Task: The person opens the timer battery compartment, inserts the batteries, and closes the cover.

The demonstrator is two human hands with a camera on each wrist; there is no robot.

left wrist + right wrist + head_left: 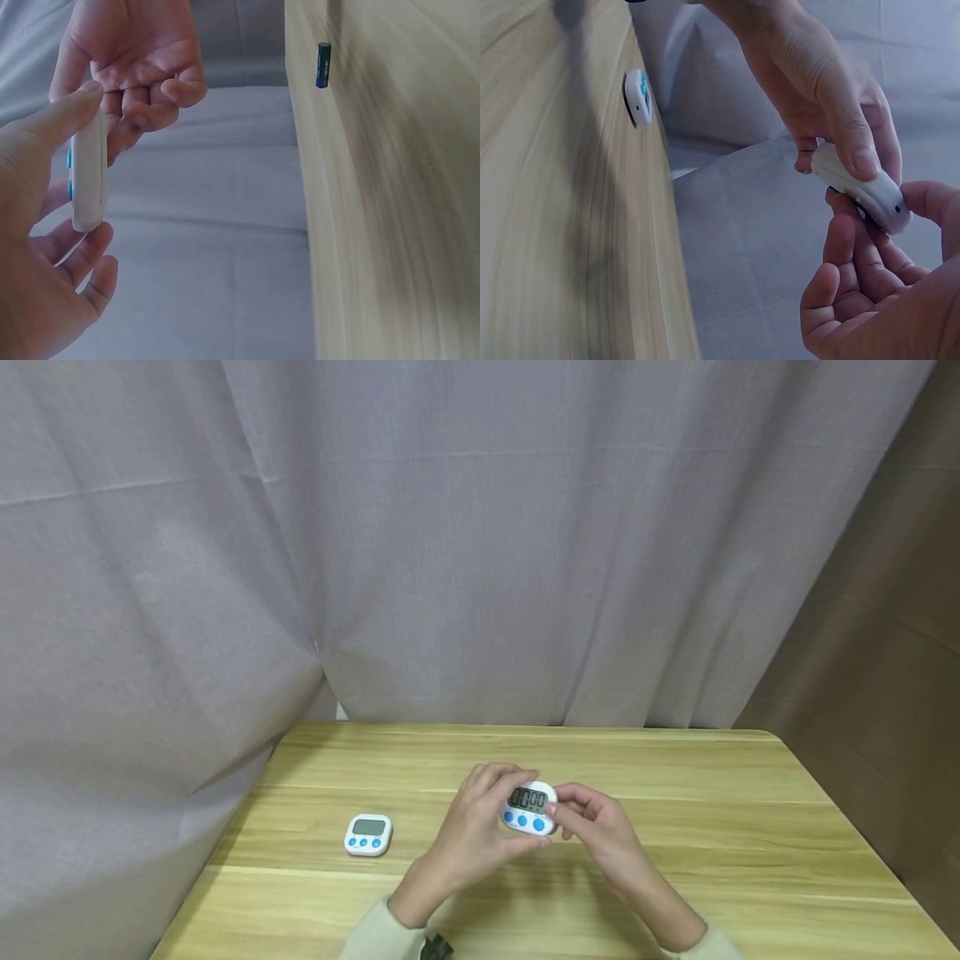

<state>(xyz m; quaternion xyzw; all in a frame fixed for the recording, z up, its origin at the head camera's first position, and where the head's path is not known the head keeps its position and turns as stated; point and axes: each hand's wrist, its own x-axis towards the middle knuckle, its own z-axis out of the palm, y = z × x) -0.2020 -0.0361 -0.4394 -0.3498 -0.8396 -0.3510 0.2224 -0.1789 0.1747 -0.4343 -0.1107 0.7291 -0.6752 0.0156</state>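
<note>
A white digital timer (528, 808) with blue buttons is held up over the table, its display lit with large digits. My left hand (474, 820) grips it by its upper and lower edges, thumb below. At its right side my right hand (602, 828) pinches the edge, thumb on the front and fingers behind. The left wrist view shows the held timer (90, 172) edge-on, and in the right wrist view the back of its case (889, 201) is partly covered by fingers.
A second white timer (368, 835) with a blank display lies on the wooden table (675, 768) to the left. In the left wrist view a small dark battery (322, 65) is on the tabletop. Grey curtains (480, 568) hang behind the table's back edge.
</note>
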